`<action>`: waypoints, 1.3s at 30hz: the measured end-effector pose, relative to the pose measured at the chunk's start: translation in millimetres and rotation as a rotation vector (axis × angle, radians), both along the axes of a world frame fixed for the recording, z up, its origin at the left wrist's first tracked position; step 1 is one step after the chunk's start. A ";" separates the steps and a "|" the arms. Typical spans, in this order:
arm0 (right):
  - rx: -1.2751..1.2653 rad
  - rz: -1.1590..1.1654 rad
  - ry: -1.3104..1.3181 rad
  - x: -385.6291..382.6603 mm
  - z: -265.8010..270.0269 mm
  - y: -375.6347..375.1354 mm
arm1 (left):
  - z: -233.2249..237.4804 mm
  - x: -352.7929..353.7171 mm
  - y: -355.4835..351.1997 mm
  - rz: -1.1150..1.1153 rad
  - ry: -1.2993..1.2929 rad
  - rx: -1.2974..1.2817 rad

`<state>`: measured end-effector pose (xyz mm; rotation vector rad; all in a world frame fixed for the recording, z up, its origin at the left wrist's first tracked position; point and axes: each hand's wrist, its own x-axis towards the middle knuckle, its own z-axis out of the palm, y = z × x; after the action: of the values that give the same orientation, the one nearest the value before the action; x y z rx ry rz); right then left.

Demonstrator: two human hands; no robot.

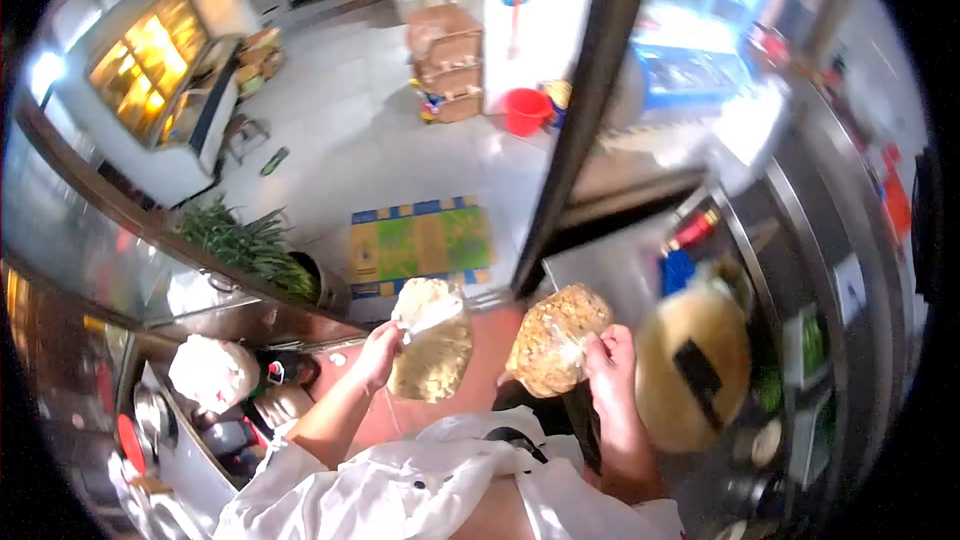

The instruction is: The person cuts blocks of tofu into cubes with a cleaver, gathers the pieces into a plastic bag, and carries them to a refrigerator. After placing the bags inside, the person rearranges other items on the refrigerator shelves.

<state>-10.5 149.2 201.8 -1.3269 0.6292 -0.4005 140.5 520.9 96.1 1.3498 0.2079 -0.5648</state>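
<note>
My left hand (pixel 380 352) is closed on a clear plastic bag of pale, lumpy food (pixel 432 355), which hangs upright in front of my white clothing. My right hand (pixel 608 360) pinches a second clear bag, filled with brownish-yellow pieces (pixel 558 338). The two bags are held apart at about the same height, above a reddish floor. Just right of my right hand is a large round wooden board (pixel 665 365) with a dark flat blade-like object (pixel 697 382) on it.
A steel counter (pixel 600 255) runs along the right. Ahead lie a doorway post (pixel 585 110) and a flattened cardboard mat (pixel 420 245). Green leafy vegetables (pixel 245 248) stand front left. Farther off are a red bucket (pixel 527 112) and stacked brown crates (pixel 447 65).
</note>
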 end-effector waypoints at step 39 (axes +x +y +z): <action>-0.311 0.961 -0.166 1456.6 -41.2 516.4 | 74.9 1052.2 533.7 0.837 0.164 0.569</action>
<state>1446.1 665.6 160.5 -1.7021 -0.2557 0.1925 1192.7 1054.6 171.0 1.5923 1.0711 0.1157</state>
